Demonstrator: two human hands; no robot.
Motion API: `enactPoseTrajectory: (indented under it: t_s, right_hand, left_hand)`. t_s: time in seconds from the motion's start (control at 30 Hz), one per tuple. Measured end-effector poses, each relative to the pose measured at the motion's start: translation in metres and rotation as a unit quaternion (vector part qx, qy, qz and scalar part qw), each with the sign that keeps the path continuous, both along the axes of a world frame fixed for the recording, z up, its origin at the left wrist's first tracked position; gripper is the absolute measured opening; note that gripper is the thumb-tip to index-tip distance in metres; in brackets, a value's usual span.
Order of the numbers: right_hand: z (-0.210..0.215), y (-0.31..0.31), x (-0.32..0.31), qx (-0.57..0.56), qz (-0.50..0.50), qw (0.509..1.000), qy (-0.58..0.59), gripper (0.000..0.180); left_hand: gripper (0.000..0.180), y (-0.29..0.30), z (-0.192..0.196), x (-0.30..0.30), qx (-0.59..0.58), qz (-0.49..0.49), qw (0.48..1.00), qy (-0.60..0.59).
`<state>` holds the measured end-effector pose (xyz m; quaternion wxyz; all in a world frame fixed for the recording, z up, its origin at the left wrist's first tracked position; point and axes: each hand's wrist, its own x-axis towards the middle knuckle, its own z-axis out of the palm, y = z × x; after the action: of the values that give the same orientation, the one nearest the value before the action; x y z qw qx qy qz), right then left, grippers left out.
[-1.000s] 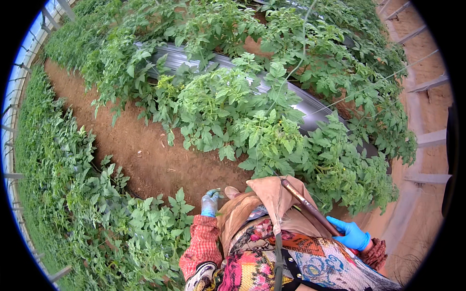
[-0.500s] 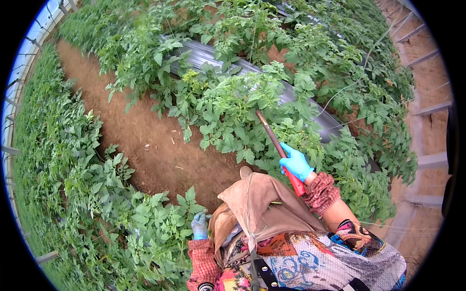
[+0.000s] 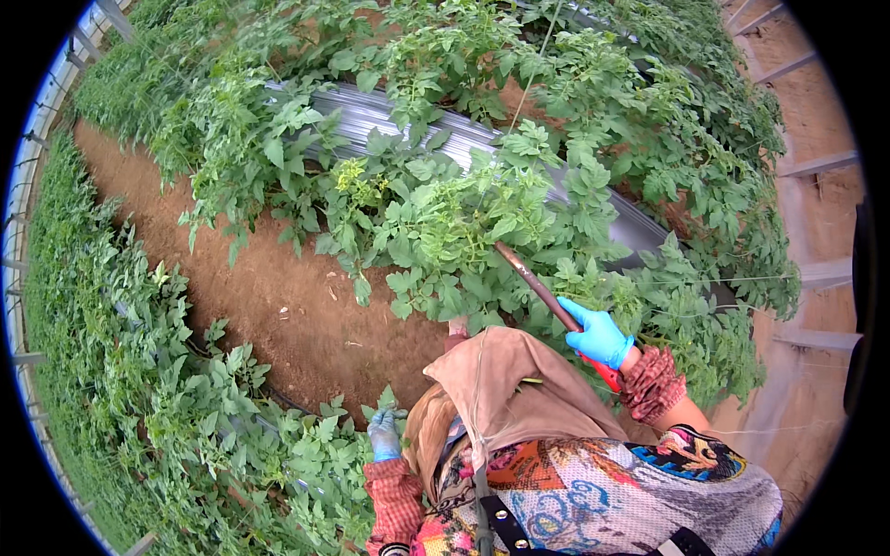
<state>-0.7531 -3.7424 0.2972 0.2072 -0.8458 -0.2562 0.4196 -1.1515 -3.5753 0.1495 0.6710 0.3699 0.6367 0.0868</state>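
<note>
My right hand [image 3: 600, 335], in a blue glove, is closed around a rod-like tool [image 3: 540, 286] with a brown shaft and a red handle. The tip of the tool reaches into the leaves of a green tomato-like plant [image 3: 464, 227]. My left hand [image 3: 383, 435], also gloved in blue, is low beside the brown cloth bag [image 3: 505, 385] at my front. Its fingers point forward, loosely apart, close to the leaves of the left row, and I see nothing held in them.
A brown soil path [image 3: 278, 287] runs between the plant row ahead and the left plant row [image 3: 167, 408]. Silver plastic film [image 3: 399, 120] covers a bed among the plants. Thin strings and wires cross the foliage. Metal frame bars [image 3: 820, 165] stand along the right edge.
My right hand and the tool have moved slightly right and nearer to me. The plants have shifted in view as my head turned. My left hand stays by the bag.
</note>
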Motion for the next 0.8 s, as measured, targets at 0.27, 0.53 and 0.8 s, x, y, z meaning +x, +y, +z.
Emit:
enactPoseTrajectory:
  t_s: [0.27, 0.53, 0.8]
  right_hand:
    - [0.027, 0.020, -0.015, -0.033, -0.007, 0.999, -0.020, 0.065]
    - [0.033, 0.072, -0.059, -0.061, -0.072, 0.994, -0.057, 0.065]
    - [0.016, 0.109, -0.116, 0.100, -0.320, 0.930, 0.146, 0.063]
  left_hand:
    - [0.021, 0.086, -0.006, 0.020, -0.005, -0.031, 0.999, -0.042]
    - [0.020, 0.158, 0.004, 0.009, -0.037, -0.085, 0.995, -0.024]
    - [0.018, 0.244, 0.014, -0.026, 0.017, -0.155, 0.988, 0.007]
